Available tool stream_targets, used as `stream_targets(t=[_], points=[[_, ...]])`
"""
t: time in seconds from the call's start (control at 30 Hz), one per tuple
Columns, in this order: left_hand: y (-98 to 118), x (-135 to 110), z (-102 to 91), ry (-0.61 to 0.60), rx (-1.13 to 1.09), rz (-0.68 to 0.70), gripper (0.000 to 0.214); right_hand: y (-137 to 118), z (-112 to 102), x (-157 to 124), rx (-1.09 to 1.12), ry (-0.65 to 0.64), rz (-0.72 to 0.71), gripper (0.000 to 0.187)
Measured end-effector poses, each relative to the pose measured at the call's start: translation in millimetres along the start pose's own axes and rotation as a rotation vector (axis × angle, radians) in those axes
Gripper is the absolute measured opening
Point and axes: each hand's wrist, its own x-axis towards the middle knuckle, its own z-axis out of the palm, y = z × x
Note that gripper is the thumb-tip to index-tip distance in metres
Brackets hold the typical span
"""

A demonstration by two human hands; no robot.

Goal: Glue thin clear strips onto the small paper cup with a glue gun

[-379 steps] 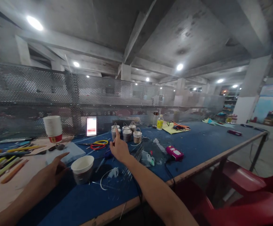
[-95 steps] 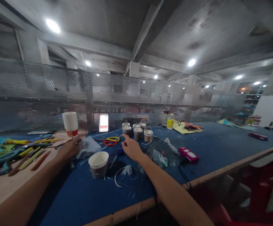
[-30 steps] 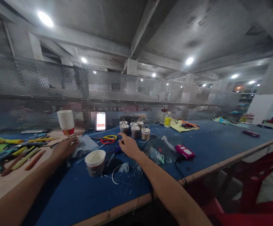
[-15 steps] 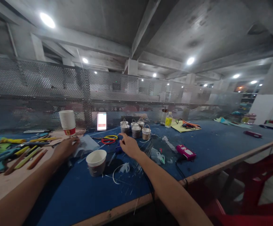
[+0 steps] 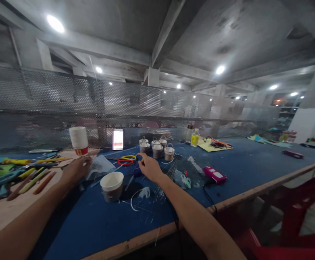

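Observation:
My left hand [image 5: 77, 169] rests low over the table with its fingers loosely apart, by the edge of a crumpled clear plastic bag [image 5: 102, 165]. My right hand [image 5: 149, 168] hovers or rests just beside a blue tool [image 5: 137, 169], partly covered by the hand; thumb and index finger are apart with nothing visible between them. Scissors [image 5: 127, 160] with red and yellow handles lie between the hands. In front stands a larger paper cup [image 5: 112, 186] with a brown band. Several small cups with looped handles [image 5: 157, 150] stand behind my right hand.
A stack of paper cups [image 5: 78, 140] stands behind my left hand. Coloured sticks and tools [image 5: 35, 177] lie at left. A white cord loop [image 5: 132, 200], plastic scraps, a magenta device [image 5: 215, 174], and bottles [image 5: 194, 138] are on the blue table.
Both hands keep nearly the same place and shape. The whole view has shifted very slightly; no object on the table has visibly moved.

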Motion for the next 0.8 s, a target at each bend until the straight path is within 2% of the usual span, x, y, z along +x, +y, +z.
stream_targets(t=[0.2, 0.53, 0.8], points=[[1, -1, -1.0, 0.000, 0.065, -0.047, 0.041, -1, -1, 0, 0.003, -0.009, 0.003, 0.044], [3, -2, -3.5, -0.014, 0.088, -0.044, 0.035, -3, -4, -1, 0.019, -0.017, 0.011, 0.045], [17, -9, -12.9, 0.002, 0.032, -0.069, 0.030, -3, -4, 0, 0.018, -0.014, 0.006, 0.045]])
